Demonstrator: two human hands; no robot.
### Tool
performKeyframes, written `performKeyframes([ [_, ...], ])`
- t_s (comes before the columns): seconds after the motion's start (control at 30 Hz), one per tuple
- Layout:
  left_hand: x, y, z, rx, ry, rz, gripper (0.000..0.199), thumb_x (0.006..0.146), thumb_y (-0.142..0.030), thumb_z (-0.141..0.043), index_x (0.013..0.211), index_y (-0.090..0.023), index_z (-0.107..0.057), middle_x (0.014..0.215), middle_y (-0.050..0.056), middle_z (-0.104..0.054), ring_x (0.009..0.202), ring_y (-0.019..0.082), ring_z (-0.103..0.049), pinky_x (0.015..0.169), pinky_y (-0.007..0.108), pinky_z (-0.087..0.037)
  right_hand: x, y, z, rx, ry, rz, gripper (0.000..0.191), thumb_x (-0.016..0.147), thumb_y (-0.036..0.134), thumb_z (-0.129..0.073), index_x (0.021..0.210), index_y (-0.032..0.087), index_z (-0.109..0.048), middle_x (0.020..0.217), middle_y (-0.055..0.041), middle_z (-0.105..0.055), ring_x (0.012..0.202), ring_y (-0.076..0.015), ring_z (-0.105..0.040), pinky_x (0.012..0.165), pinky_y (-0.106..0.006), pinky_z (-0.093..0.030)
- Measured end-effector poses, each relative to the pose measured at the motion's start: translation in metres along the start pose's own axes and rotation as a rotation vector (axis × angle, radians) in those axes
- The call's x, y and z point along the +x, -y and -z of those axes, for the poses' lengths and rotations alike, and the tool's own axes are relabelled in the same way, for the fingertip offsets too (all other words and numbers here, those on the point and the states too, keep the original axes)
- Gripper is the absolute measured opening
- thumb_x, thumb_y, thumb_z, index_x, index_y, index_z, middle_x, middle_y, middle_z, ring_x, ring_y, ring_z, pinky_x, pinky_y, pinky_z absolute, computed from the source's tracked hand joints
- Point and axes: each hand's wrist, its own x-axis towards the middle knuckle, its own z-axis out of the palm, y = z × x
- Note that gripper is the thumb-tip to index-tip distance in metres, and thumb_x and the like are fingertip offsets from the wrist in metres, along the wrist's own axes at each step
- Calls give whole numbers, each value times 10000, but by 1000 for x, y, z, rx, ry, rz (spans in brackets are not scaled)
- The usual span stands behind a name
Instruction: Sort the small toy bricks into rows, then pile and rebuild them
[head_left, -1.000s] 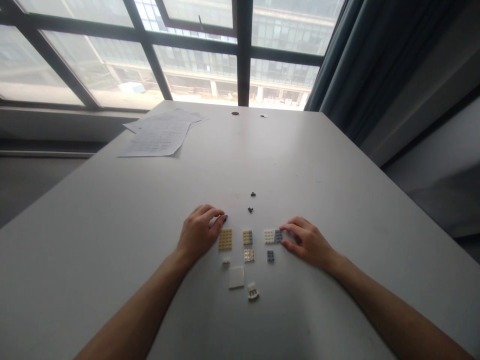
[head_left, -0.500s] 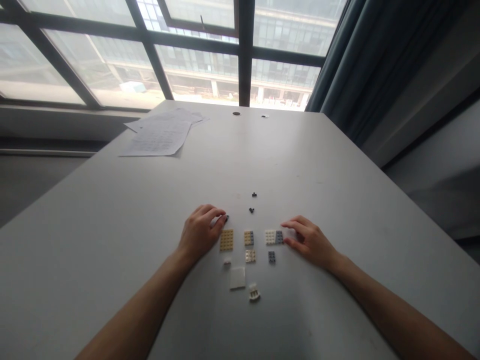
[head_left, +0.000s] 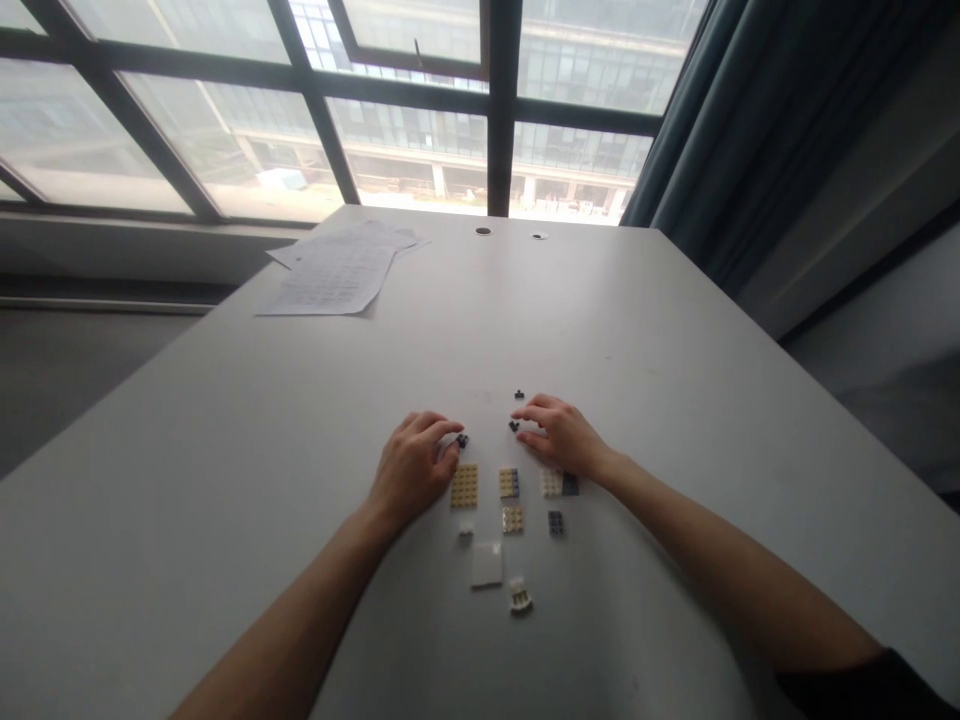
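Observation:
My left hand rests on the table with thumb and index finger apart beside a small dark brick piece. Its fingertips are at the piece; whether they touch it I cannot tell. My right hand reaches over the table, thumb and index finger parted around another small dark piece. A third dark piece lies just beyond that hand. Closer to me are a tan studded plate, a tan and grey block and a white and grey block, partly shaded by my right wrist.
Nearer still lie a tan block, a dark grey block, a small white piece, a smooth white tile and a curved white piece. Papers lie far left, below the window. A curtain hangs right.
My right hand has moved left and away from me, from the white and grey block to a dark piece. My left finger and thumb have parted slightly, showing more of their piece.

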Motion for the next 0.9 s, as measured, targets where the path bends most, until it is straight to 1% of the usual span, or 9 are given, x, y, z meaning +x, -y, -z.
performKeyframes([
  [0.13, 1, 0, -1, 20, 33, -11, 176, 831, -268, -553, 938, -201, -675, 949, 47, -642, 919, 214, -542, 868, 362, -453, 8, 1, -7, -51, 20, 2, 188, 843, 180, -606, 1009, 203, -693, 977, -47, -634, 865, -162, -588, 821, -279, -445],
  [0.3, 2, 0, -1, 37, 58, -14, 169, 851, -273, -537, 907, -206, -682, 931, 44, -651, 894, 207, -542, 859, 363, -451, 6, -1, -6, -80, 12, 6, 153, 853, 186, -595, 973, 201, -689, 979, -46, -630, 892, -170, -581, 820, -281, -440],
  [0.4, 1, 0, -1, 42, 49, -5, 188, 860, -288, -526, 921, -200, -680, 941, 54, -651, 905, 209, -546, 861, 364, -452, -3, -7, 0, -71, -21, -4, 148, 863, 187, -578, 965, 198, -684, 973, -50, -630, 898, -177, -581, 830, -299, -443],
  [0.53, 4, -3, 1, 124, 5, -19, 203, 860, -287, -531, 969, -193, -675, 975, 76, -651, 932, 229, -543, 870, 391, -439, -25, -22, 13, -28, -97, -58, 143, 869, 194, -560, 944, 200, -681, 940, -48, -629, 823, -167, -581, 797, -309, -457],
  [0.6, 13, -8, 2, 181, 22, -81, 208, 867, -261, -519, 994, -204, -674, 982, 83, -654, 935, 241, -541, 857, 407, -430, -38, -30, 20, -8, -121, -87, 148, 877, 207, -546, 942, 202, -680, 938, -47, -626, 805, -164, -581, 780, -308, -461],
  [0.7, 39, -20, -3, 180, 107, -196, 228, 885, -220, -486, 1023, -223, -667, 997, 75, -658, 945, 242, -539, 839, 401, -423, -53, -39, 24, 4, -135, -120, 158, 887, 223, -530, 942, 201, -677, 938, -46, -623, 812, -166, -581, 773, -308, -460],
  [0.8, 69, -30, -16, 143, 150, -203, 273, 884, -179, -467, 1075, -238, -652, 1046, 62, -650, 967, 235, -538, 846, 384, -420, -61, -41, 21, 5, -167, -144, 148, 886, 230, -537, 934, 197, -673, 918, -47, -617, 844, -181, -575, 793, -318, -454],
  [0.9, 91, -31, -32, 163, 237, -235, 358, 853, -113, -459, 1108, -279, -649, 1080, 53, -639, 974, 230, -541, 832, 367, -415, -62, -41, 17, 32, -219, -139, 149, 890, 233, -531, 946, 202, -666, 908, -46, -608, 872, -189, -567, 816, -327, -447],
])
